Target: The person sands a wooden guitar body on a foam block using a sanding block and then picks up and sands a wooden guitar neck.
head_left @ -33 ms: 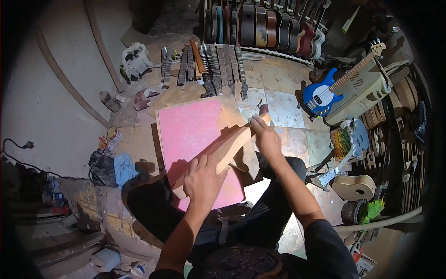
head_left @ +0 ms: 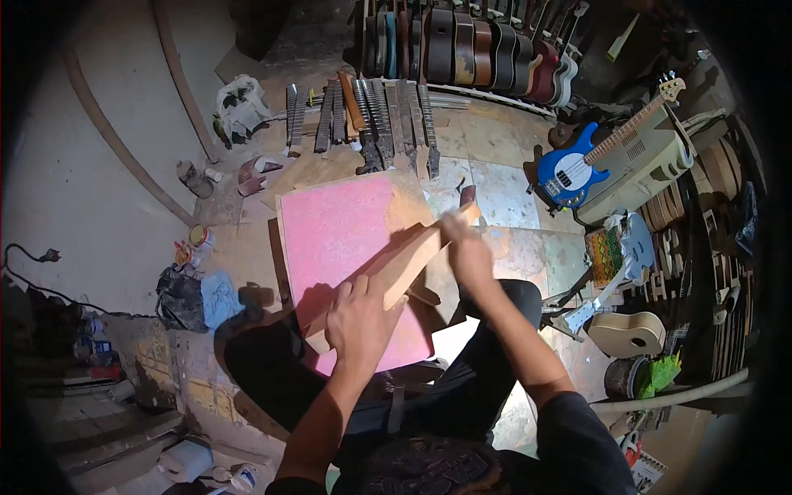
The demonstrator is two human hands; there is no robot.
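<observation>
A pale, unpainted wooden guitar body (head_left: 408, 262), seen nearly edge-on, slants from near left to far right over a pink-topped board (head_left: 330, 223) at my lap. My left hand (head_left: 359, 318) is closed over its near end, the fingers along the upper face. Toward its far end, my right hand (head_left: 469, 247) is smeared by motion at the fingers. They look curled over the wood's edge; anything under them is hidden. Just beyond that hand is a small dark red piece (head_left: 469, 195).
Fretted necks (head_left: 375, 115) lie ahead, before a rack of guitars (head_left: 474, 49). At right are a blue bass (head_left: 569, 173) and a pale small guitar body (head_left: 627, 332). A black bag (head_left: 181, 295) and blue cloth (head_left: 220, 301) lie left, near a can (head_left: 200, 237).
My right hand has shifted slightly along the far end of the guitar body and blurred. The left hand and guitar body look the same.
</observation>
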